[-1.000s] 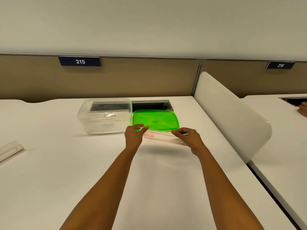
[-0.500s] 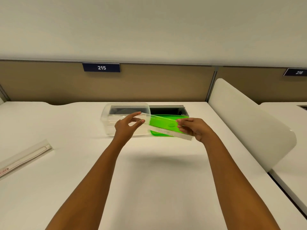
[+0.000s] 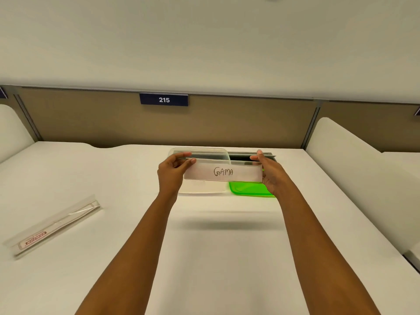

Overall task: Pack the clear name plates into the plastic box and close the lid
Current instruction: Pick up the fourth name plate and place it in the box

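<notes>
**A:** Where is the name plate [image 3: 241, 175]?

**B:** It's off the surface [image 3: 216, 258], held level and standing on its long edge. From the head view it covers the front of the plastic box [image 3: 197, 149] and the far part of the green lid [image 3: 250, 189]. The lid lies flat just right of the box. "GAMA" shows on the plate or through it, and I cannot tell which.

**A:** And the hands?

**B:** The left hand [image 3: 172, 175] pinches the left end between thumb and fingers. The right hand [image 3: 271, 175] grips the right end the same way.

**A:** How will it handle?

**B:** I'd say it is light, stiff and smooth. That would make it slippery and easy to scratch, and it may crack if bent. Holding it by the two short ends looks right, since that keeps the face free of marks and lets it be lowered evenly into the open box.

**A:** Anything else around?

**B:** A second name plate [image 3: 54, 226] in a clear sleeve lies well to the left, nearer the person. A cable slot [image 3: 252, 155] is set into the surface beyond the lid. A sign reading 215 [image 3: 164, 100] hangs on the far partition.
</notes>
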Motion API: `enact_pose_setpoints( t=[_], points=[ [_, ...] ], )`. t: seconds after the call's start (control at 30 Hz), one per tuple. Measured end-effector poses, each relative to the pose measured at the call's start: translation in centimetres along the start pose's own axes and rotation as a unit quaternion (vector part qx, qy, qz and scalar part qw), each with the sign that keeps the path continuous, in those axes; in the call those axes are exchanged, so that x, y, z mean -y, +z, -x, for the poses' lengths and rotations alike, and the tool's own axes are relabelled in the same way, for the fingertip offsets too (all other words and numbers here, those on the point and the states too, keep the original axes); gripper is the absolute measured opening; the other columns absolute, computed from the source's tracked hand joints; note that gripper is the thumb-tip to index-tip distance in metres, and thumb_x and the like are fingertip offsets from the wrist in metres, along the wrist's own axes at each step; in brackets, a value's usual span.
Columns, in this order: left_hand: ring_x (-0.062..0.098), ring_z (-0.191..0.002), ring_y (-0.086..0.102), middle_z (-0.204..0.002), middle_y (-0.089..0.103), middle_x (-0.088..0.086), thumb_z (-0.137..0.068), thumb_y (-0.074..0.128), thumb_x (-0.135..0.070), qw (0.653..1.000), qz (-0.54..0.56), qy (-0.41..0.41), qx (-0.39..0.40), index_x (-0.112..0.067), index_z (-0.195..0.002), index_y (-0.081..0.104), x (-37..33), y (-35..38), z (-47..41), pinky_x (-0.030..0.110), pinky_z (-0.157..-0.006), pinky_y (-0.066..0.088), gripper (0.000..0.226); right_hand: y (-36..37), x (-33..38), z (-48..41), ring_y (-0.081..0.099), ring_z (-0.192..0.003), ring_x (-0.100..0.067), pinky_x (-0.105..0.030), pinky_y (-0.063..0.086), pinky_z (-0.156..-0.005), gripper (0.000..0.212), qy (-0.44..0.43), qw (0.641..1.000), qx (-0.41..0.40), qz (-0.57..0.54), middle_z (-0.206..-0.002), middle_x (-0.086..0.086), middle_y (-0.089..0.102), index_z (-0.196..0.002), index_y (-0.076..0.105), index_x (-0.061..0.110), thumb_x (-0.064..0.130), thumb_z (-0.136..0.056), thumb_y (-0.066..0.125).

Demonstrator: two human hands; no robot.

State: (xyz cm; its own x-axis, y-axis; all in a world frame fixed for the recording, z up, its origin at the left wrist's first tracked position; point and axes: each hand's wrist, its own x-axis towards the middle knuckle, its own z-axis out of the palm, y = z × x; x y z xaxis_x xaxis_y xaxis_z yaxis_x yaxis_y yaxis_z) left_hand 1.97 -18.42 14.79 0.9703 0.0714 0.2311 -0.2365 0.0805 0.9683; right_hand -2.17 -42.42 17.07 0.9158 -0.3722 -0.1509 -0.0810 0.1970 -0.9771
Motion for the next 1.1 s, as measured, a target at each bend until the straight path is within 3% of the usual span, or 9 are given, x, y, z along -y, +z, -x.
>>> enact_pose_setpoints(
  t=[0.1, 0.23, 0.4, 0.57, 0.7, 0.77, 0.87, 1.0, 1.1],
  points=[
    [-0.001, -0.073, 0.065, -0.08, 0.071, -0.008, -0.077, 0.076, -0.012, 0.999, 0.032, -0.026, -0.032, -0.023, -0.082, 0.071, -0.2, -0.7, -0.6, 0.009, -0.068, 0.048, 0.014, 1.2, -0.9, -0.4, 0.054, -0.084, -0.014, -0.027, 0.042, -0.076, 0.01, -0.064, 0.998, 0.027, 0.014, -0.087, 0.001, 0.062, -0.089, 0.066, 0.017, 0.016, -0.093, 0.057],
    [0.006, -0.076, 0.062, -0.077, 0.069, -0.005, -0.076, 0.077, -0.014, 0.997, 0.033, -0.064, -0.026, -0.024, -0.083, 0.07, -0.2, -2.4, -1.8, 0.016, -0.07, 0.045, 0.014, 1.9, -1.5, -1.2, 0.058, -0.08, -0.008, -0.011, 0.05, -0.068, 0.035, -0.1, 0.994, 0.03, 0.028, -0.089, 0.002, 0.064, -0.119, 0.059, -0.004, -0.01, -0.085, 0.059],
    [0.018, -0.087, 0.062, -0.087, 0.07, 0.01, -0.076, 0.077, -0.011, 0.992, 0.018, -0.122, 0.012, -0.016, -0.098, 0.067, -0.2, -4.6, -3.3, 0.028, -0.089, 0.046, 0.025, 3.4, -1.6, -2.0, 0.065, -0.069, 0.005, -0.004, 0.052, -0.065, 0.039, -0.137, 0.989, 0.021, 0.059, -0.09, 0.003, 0.066, -0.121, 0.059, -0.004, -0.013, -0.083, 0.06],
    [0.022, -0.093, 0.062, -0.093, 0.068, 0.012, -0.077, 0.073, 0.001, 0.99, -0.039, -0.12, 0.07, -0.009, -0.109, 0.066, -0.6, -6.8, -5.1, 0.029, -0.096, 0.043, 0.035, 4.2, -1.1, -2.5, 0.058, -0.082, -0.01, -0.009, 0.052, -0.077, 0.04, -0.158, 0.975, 0.047, 0.147, -0.097, -0.007, 0.066, -0.122, 0.059, -0.006, -0.011, -0.082, 0.062],
    [0.017, -0.083, 0.061, -0.091, 0.067, 0.008, -0.076, 0.074, 0.001, 0.984, -0.144, -0.076, 0.078, -0.011, -0.107, 0.069, -1.2, -6.8, -6.2, 0.017, -0.072, 0.047, 0.033, 4.4, 0.4, -2.8, 0.056, -0.095, -0.018, -0.037, 0.048, -0.1, 0.04, -0.17, 0.949, 0.049, 0.262, -0.12, -0.019, 0.065, -0.119, 0.063, 0.0, -0.006, -0.08, 0.067],
    [0.014, -0.076, 0.06, -0.086, 0.066, 0.004, -0.076, 0.074, 0.0, 0.975, -0.205, -0.047, 0.074, -0.012, -0.106, 0.07, -1.4, -6.5, -6.6, 0.005, -0.049, 0.042, 0.033, 4.6, 0.9, -2.9, 0.059, -0.093, -0.015, -0.024, 0.05, -0.098, 0.038, -0.181, 0.92, 0.046, 0.345, -0.114, -0.014, 0.069, -0.117, 0.066, 0.004, 0.001, -0.079, 0.072],
    [0.018, -0.079, 0.06, -0.087, 0.066, 0.007, -0.076, 0.075, -0.001, 0.949, -0.305, -0.022, 0.082, -0.01, -0.108, 0.071, -0.3, -7.6, -10.1, 0.007, -0.045, 0.042, 0.033, 7.7, 0.5, -5.2, 0.058, -0.079, -0.013, 0.005, 0.04, -0.055, 0.031, -0.2, 0.879, 0.004, 0.432, -0.088, -0.005, 0.068, -0.109, 0.072, 0.009, 0.011, -0.078, 0.075],
    [0.028, -0.099, 0.065, -0.104, 0.073, 0.015, -0.08, 0.071, -0.006, 0.897, -0.429, 0.038, 0.102, -0.005, -0.115, 0.069, -0.7, -6.6, -10.4, 0.027, -0.082, 0.049, 0.035, 8.2, 1.4, -5.4, 0.059, -0.075, -0.014, -0.023, 0.049, -0.068, 0.025, -0.211, 0.847, -0.021, 0.487, -0.097, -0.009, 0.073, -0.103, 0.074, 0.013, 0.011, -0.078, 0.074],
    [0.032, -0.103, 0.063, -0.106, 0.073, 0.015, -0.082, 0.07, -0.012, 0.861, -0.49, 0.08, 0.114, -0.005, -0.114, 0.07, -0.5, -5.9, -10.9, 0.034, -0.087, 0.05, 0.032, 8.7, 1.4, -5.7, 0.065, -0.083, -0.023, -0.032, 0.05, -0.079, 0.025, -0.217, 0.826, -0.034, 0.519, -0.106, -0.01, 0.072, -0.103, 0.074, 0.012, 0.01, -0.078, 0.074]
  ],
)
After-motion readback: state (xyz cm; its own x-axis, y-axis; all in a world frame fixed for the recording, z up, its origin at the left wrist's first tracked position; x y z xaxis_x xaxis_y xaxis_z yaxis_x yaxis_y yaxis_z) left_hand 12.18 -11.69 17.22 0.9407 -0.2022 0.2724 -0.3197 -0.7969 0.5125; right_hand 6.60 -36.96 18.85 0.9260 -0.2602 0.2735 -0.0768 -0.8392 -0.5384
